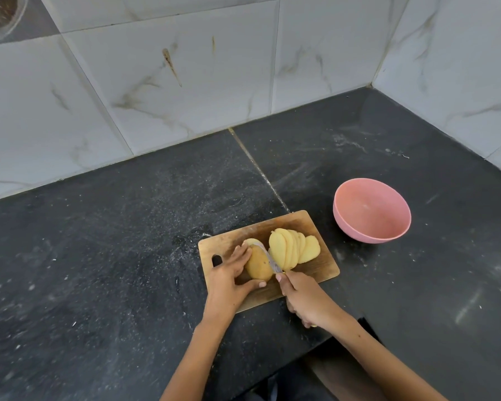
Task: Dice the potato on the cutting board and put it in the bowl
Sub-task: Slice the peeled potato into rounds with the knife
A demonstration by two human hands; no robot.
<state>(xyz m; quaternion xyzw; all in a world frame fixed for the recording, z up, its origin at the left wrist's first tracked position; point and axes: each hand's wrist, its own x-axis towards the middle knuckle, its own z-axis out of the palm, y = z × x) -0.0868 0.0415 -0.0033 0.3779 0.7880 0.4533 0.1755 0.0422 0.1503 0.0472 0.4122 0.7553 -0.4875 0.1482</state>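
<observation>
A wooden cutting board (315,227) lies on the dark counter. On it my left hand (229,277) grips the uncut end of a potato (259,264), fingers curled over it and thumb at its near side. Several cut slices (294,247) lean fanned out just right of that piece. My right hand (304,299) grips the handle of a knife (268,257), whose blade stands in the potato between the held piece and the slices. A pink bowl (372,211), holding nothing, stands to the right of the board.
The black stone counter (113,256) stretches left and behind the board, with white smears. Marbled tile walls (185,82) close the back and the right side, meeting in a corner beyond the bowl. The counter's front edge runs near my right forearm.
</observation>
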